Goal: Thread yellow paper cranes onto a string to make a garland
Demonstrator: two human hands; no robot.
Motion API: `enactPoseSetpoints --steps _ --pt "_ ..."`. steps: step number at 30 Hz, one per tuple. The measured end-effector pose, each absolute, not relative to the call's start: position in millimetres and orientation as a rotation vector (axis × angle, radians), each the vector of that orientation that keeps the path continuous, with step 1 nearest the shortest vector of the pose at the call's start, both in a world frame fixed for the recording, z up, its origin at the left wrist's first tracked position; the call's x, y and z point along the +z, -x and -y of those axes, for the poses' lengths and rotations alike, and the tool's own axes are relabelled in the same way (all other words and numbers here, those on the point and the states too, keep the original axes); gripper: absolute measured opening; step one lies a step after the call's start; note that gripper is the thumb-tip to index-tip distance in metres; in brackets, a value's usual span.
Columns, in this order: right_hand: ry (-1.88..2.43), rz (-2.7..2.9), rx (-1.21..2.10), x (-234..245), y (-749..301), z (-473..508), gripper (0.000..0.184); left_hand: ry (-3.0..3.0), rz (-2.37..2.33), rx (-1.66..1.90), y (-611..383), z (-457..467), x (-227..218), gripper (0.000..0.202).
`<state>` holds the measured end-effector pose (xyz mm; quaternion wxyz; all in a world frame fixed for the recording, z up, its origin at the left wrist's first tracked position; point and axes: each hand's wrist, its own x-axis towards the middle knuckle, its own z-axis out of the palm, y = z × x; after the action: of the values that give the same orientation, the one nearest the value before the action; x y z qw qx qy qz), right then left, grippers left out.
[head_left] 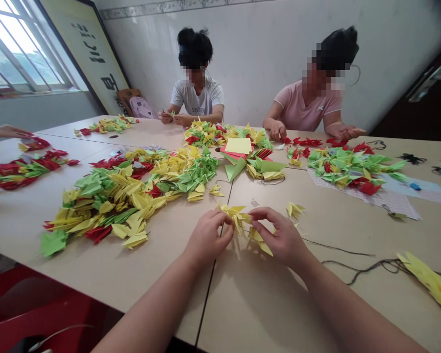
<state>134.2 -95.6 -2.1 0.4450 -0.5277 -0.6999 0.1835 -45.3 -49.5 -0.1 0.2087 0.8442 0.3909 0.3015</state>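
Over the front of the table, my left hand pinches yellow folded paper cranes between thumb and fingers. Opposite it, my right hand grips the same pointed yellow paper from the right, its thumb and forefinger closed. More yellow folded paper shows just under my right fingers; whether it hangs from them or lies on the table, I cannot tell. A loose yellow folded piece lies behind my right hand. From that side a dark cord trails along the tabletop.
A large heap of green, yellow and red folded paper covers the left middle. Square yellow sheets sit centrally. Another coloured pile lies right, a yellow bundle near right. Two people work across the table; another hand reaches in left.
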Motion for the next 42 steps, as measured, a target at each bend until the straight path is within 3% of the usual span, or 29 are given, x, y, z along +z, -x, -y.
enactPoseSetpoints --steps 11,20,26,31,35,42 --pt "1.377 1.656 0.392 -5.7 -146.5 91.1 0.011 -2.486 -0.979 0.867 48.6 49.2 -1.7 0.015" --pt "1.425 2.006 0.622 9.8 -161.9 97.8 0.016 -2.405 -1.193 0.898 53.9 42.0 -5.8 0.029" --pt "1.464 2.120 0.741 22.1 -164.5 99.3 0.013 -2.371 -1.238 0.776 50.2 40.9 -10.3 0.021" --pt "1.672 1.972 0.514 18.3 -153.1 91.6 0.025 -2.414 -1.200 0.765 47.3 39.7 -12.9 0.016" --pt "1.721 2.145 0.392 9.8 -139.5 87.9 0.016 -2.430 -1.196 0.782 47.3 38.4 -14.4 0.008" --pt "1.691 2.216 0.377 6.2 -153.1 91.3 0.017 -2.476 -1.053 0.771 51.1 43.7 -7.5 0.006"
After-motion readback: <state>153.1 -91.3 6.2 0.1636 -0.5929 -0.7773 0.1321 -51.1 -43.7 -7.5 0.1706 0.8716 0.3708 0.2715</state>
